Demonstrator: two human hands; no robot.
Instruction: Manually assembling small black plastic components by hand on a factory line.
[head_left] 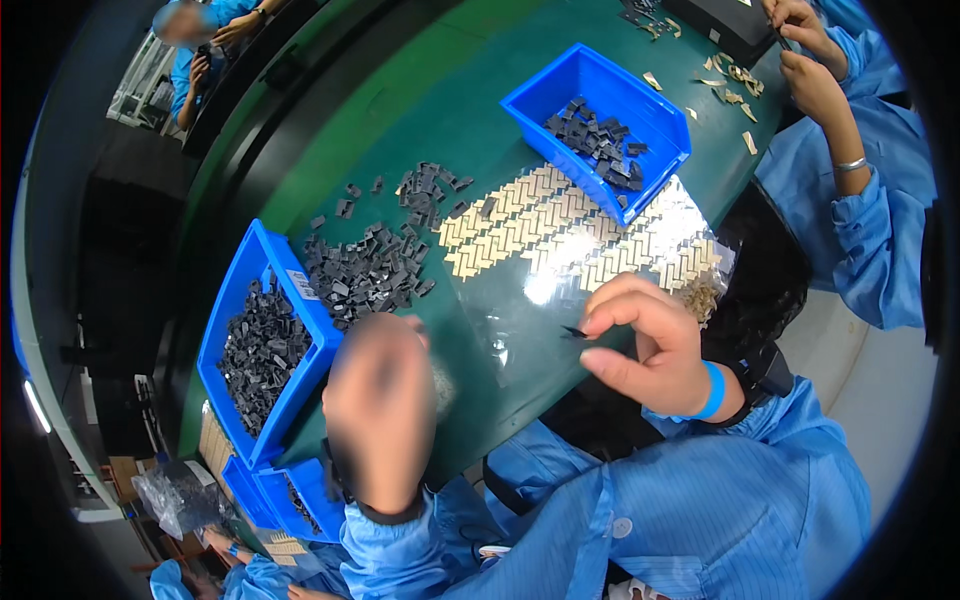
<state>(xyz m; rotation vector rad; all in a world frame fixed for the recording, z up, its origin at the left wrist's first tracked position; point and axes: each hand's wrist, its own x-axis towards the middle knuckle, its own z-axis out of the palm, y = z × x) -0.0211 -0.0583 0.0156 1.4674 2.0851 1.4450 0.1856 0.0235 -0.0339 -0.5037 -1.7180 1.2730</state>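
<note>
My right hand (655,345) is over the near edge of the green table. A thin small black piece (573,332) sits at its index fingertip, with the thumb a little apart below. My left hand (382,405) is beside the left blue bin, its fingers too blurred to read. Just beyond it lies a loose heap of small dark grey plastic parts (370,270). A clear sheet with rows of cream adhesive pieces (530,225) is spread on the table between the heap and my right hand.
A blue bin (240,330) full of dark parts stands at left; another blue bin (560,85) rests on the sheet's far side. Smaller blue bins (255,490) are at lower left. At upper right a co-worker's hands (815,75) work near cream scraps (735,85).
</note>
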